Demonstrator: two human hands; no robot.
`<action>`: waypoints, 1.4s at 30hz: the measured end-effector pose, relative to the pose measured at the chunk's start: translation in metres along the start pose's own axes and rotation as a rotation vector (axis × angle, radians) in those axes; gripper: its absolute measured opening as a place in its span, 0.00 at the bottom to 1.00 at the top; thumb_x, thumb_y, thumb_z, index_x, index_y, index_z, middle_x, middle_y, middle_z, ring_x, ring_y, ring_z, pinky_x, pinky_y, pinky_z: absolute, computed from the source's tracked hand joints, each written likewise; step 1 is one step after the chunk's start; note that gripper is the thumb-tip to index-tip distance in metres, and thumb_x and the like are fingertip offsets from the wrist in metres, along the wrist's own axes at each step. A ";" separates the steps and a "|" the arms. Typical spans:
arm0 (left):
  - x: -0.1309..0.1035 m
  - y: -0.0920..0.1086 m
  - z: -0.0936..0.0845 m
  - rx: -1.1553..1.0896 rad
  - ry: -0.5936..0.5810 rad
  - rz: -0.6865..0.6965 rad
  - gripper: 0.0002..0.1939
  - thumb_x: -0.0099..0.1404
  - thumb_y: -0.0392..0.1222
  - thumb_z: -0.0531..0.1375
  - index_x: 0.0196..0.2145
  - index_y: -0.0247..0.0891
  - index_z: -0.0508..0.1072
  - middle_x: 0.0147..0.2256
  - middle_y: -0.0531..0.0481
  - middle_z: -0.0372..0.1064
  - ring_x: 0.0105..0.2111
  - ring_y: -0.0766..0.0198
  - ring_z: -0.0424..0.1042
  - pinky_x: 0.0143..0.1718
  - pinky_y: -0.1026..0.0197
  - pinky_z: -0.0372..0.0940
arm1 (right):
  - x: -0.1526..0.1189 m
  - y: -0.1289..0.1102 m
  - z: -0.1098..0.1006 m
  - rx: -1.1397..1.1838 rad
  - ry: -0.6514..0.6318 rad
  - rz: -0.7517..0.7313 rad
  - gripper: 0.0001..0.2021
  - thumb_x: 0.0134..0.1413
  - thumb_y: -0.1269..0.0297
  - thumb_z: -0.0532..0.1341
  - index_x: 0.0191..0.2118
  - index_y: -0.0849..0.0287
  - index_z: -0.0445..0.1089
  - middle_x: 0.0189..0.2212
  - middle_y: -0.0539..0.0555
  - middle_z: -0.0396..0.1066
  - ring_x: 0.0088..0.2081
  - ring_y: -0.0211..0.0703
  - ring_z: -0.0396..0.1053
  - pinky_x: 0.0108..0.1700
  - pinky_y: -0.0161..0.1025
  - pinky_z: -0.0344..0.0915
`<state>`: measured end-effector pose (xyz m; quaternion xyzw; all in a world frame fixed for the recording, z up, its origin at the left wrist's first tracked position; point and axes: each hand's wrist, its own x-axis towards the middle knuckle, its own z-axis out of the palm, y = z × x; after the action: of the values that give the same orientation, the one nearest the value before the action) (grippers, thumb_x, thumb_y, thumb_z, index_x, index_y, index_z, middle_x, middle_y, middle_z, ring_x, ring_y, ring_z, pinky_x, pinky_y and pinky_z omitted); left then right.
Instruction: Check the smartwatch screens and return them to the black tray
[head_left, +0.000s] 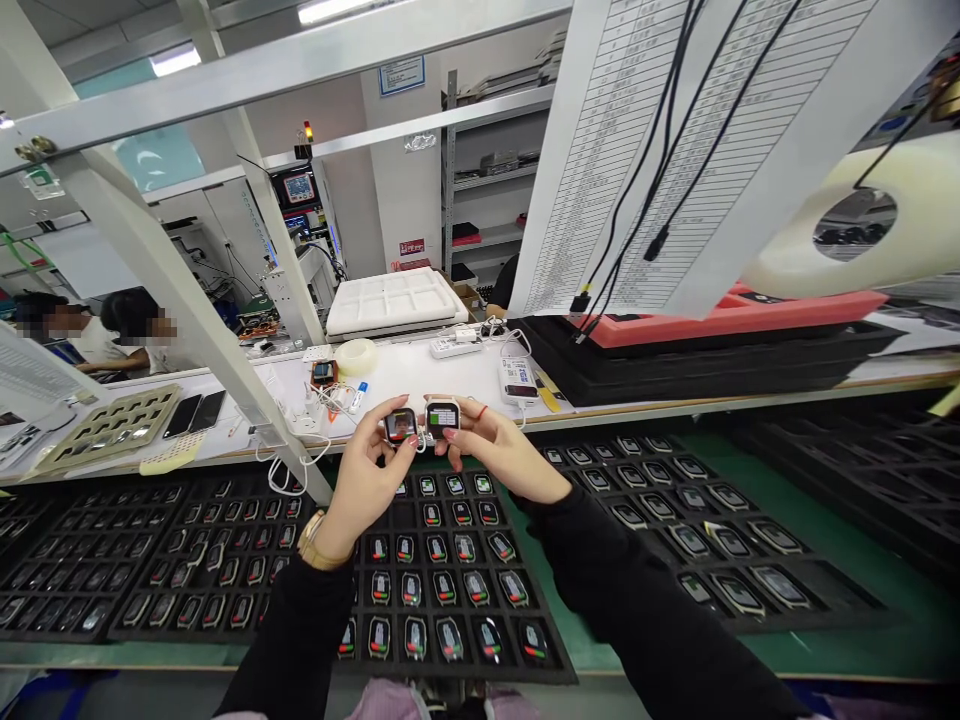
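Note:
My left hand grips a smartwatch by its edges, with a dark picture on its lit screen. Beside it, my right hand pinches a second smartwatch, whose screen shows green and white blocks. The two watches are close together, screens facing me, above the front edge of the white shelf. Below my hands lies a black foam tray with rows of strapless watches, many showing red and green on their screens. Some slots near its upper left hold no watch.
More black trays of watches lie left and right on the green bench. On the shelf are a white charger box, a tape roll and cables. Hanging paper sheets and a slanted metal post stand close by. Two people sit far left.

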<state>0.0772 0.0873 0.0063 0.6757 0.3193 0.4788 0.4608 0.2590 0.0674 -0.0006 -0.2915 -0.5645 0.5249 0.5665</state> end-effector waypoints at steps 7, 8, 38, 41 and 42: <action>0.000 0.003 -0.002 0.011 0.003 0.029 0.19 0.65 0.44 0.59 0.53 0.42 0.67 0.55 0.45 0.65 0.50 0.58 0.69 0.49 0.60 0.67 | 0.000 0.004 -0.002 -0.003 0.030 0.019 0.26 0.55 0.54 0.66 0.56 0.60 0.64 0.31 0.54 0.70 0.30 0.42 0.67 0.26 0.34 0.65; 0.000 0.003 -0.002 0.010 0.001 0.025 0.19 0.65 0.45 0.59 0.53 0.42 0.67 0.56 0.45 0.64 0.50 0.59 0.69 0.49 0.60 0.67 | -0.001 0.005 -0.002 -0.007 0.024 0.015 0.27 0.54 0.56 0.67 0.57 0.60 0.63 0.31 0.54 0.70 0.31 0.42 0.67 0.26 0.34 0.65; 0.000 -0.008 -0.014 -0.012 0.006 0.005 0.23 0.63 0.42 0.62 0.55 0.42 0.65 0.50 0.44 0.69 0.47 0.60 0.70 0.48 0.60 0.68 | 0.008 0.017 0.000 0.073 -0.037 0.002 0.26 0.54 0.63 0.64 0.58 0.61 0.61 0.41 0.59 0.71 0.32 0.41 0.67 0.26 0.34 0.65; -0.001 -0.007 -0.014 -0.018 0.009 -0.006 0.23 0.63 0.42 0.62 0.55 0.41 0.66 0.51 0.44 0.69 0.49 0.58 0.70 0.49 0.58 0.67 | 0.008 0.015 0.001 0.055 -0.035 0.016 0.26 0.55 0.61 0.64 0.58 0.62 0.61 0.33 0.55 0.71 0.29 0.41 0.66 0.26 0.35 0.65; -0.001 -0.007 -0.014 -0.018 0.012 -0.007 0.22 0.63 0.42 0.61 0.55 0.40 0.66 0.51 0.43 0.69 0.49 0.58 0.70 0.49 0.58 0.67 | 0.008 0.014 0.001 0.046 -0.031 0.025 0.26 0.55 0.60 0.64 0.58 0.63 0.61 0.31 0.54 0.71 0.28 0.40 0.66 0.26 0.35 0.65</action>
<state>0.0638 0.0938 0.0014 0.6676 0.3201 0.4842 0.4663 0.2525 0.0779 -0.0108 -0.2773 -0.5572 0.5494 0.5574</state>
